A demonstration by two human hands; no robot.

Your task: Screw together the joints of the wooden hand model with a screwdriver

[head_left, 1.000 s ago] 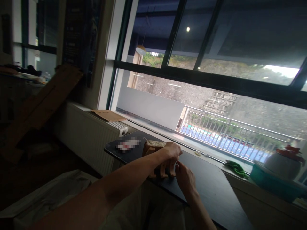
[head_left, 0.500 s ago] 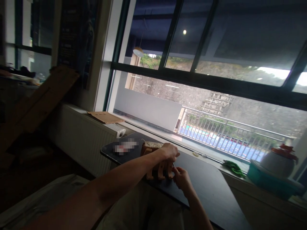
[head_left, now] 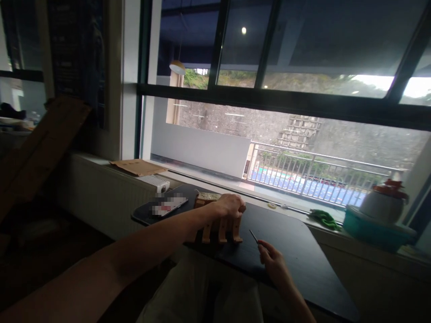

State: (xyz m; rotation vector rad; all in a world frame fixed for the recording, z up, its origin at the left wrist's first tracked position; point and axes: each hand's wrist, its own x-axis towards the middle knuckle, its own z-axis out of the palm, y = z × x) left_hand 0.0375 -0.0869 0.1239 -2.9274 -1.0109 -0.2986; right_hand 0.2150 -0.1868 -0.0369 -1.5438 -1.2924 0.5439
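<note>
A brown wooden piece (head_left: 221, 235) with several curved, hook-like strips stands on the dark table (head_left: 286, 237). My left hand (head_left: 231, 206) is closed over its upper right end, and my forearm crosses in front of part of it. Behind the forearm shows its pale top (head_left: 208, 196). To the right, my right hand (head_left: 271, 256) is closed around a thin metal rod-like tool (head_left: 253, 236), its tip pointing up and left, apart from the wood. The handle is hidden in my fingers, so its exact kind does not show.
A phone-like flat object (head_left: 171, 206), partly blurred out, lies on the table's left. A brown envelope (head_left: 138, 167) rests on the sill above the radiator (head_left: 101, 184). At right sit a green cloth (head_left: 323, 220), a tape roll (head_left: 271, 205) and a teal basin (head_left: 373, 229) holding a jug (head_left: 384, 202).
My right hand has drawn the tool away from the wooden piece, to the right and down. My left hand stays on the wood. The view has shifted slightly.
</note>
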